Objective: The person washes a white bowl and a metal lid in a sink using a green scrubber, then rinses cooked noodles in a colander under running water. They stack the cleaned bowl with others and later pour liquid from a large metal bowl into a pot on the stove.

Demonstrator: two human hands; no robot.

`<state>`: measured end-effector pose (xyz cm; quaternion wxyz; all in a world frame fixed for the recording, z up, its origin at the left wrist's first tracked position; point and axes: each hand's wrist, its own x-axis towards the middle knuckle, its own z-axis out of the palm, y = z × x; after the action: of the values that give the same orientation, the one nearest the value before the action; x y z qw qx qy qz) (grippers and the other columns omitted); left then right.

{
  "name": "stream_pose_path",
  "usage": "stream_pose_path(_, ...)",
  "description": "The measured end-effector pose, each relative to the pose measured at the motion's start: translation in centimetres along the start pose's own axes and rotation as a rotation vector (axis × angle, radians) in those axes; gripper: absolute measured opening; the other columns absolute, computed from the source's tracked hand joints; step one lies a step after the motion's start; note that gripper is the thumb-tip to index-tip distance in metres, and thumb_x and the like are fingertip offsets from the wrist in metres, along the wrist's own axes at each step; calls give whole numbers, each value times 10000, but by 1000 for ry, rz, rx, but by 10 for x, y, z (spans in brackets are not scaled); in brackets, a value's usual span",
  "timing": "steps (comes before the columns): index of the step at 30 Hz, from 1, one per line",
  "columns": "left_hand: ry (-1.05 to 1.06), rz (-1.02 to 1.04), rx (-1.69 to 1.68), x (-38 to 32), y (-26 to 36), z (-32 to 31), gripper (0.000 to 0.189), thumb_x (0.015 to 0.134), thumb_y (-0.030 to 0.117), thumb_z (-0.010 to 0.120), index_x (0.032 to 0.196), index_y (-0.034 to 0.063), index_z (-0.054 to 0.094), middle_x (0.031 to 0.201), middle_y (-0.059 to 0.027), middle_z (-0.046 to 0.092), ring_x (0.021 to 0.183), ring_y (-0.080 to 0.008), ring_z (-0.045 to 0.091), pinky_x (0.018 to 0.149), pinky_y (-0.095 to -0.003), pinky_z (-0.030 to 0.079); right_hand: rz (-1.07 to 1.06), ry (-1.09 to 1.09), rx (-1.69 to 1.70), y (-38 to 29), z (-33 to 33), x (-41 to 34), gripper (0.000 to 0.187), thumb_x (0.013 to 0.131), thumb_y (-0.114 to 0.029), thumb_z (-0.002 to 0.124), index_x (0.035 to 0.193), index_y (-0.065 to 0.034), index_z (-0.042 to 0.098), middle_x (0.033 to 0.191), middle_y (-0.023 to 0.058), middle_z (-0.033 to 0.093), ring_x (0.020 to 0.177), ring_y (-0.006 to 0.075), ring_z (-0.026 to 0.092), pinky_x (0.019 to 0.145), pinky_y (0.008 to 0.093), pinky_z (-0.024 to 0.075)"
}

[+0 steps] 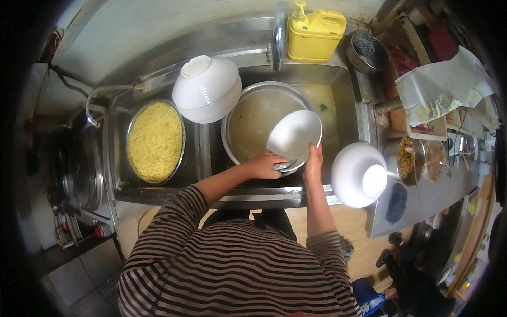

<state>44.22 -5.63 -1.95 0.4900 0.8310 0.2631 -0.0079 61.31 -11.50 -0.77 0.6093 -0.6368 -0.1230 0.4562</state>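
Note:
Over the sink's right basin, my right hand (pixel 313 164) grips the rim of a tilted white bowl (pixel 296 132). My left hand (pixel 264 165) holds a grey-green scrubbing pad (pixel 284 165) at the bowl's near edge. Beneath the bowl sits a large round metal basin (pixel 253 119) of cloudy water. On the divider and back edge stand stacked white bowls (pixel 206 89), upside down. Another upturned white bowl (pixel 354 174) rests at the sink's right front corner. The underside of the held bowl is hidden.
A metal colander or bowl of yellow noodles (pixel 155 142) fills much of the left basin. Behind are a faucet (pixel 279 39) and a yellow pump jug (pixel 315 35). At right lie a small metal pot (pixel 368 51) and food containers (pixel 408 160). A person (pixel 412 273) is at lower right.

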Motion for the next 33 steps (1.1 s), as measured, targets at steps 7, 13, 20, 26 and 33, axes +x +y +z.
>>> stream_pose_path(7,429,-298,-602,-37,-74,-4,469,735,169,550,1170,-7,555,981,-69,625,854,-149,567,790,-266,433,453,-123,-124,30,21,47,504,857,-392,417,1243,-68,419,1128,150,550,885,289,601,615,436,529)
stream_pose_path(13,562,-531,-810,-71,-36,-37,437,742,141,528,1146,-19,570,1000,-83,618,895,-145,563,817,-261,424,695,-140,-171,126,14,104,422,871,-315,501,1217,-80,443,1108,138,571,949,305,586,603,474,518)
stream_pose_path(20,489,-468,-876,-92,-8,-33,445,741,142,523,1148,-34,559,993,-70,615,887,-135,555,813,-259,420,656,-169,-628,165,19,134,417,805,-211,501,1167,-3,488,1068,177,572,835,314,608,647,441,513)
stream_pose_path(26,452,-533,-864,-94,-24,-21,448,741,157,529,1148,-26,561,962,-57,618,856,-132,562,779,-254,432,-35,-65,-1327,82,11,123,291,786,-208,532,952,12,624,877,232,631,890,396,599,733,414,498)
stream_pose_path(33,472,-411,-861,-76,-32,-8,416,752,141,528,1130,-28,572,959,-61,619,843,-129,564,761,-257,438,-657,146,-1407,-19,26,48,400,703,-64,591,1101,-98,583,876,177,623,761,336,614,666,416,509)
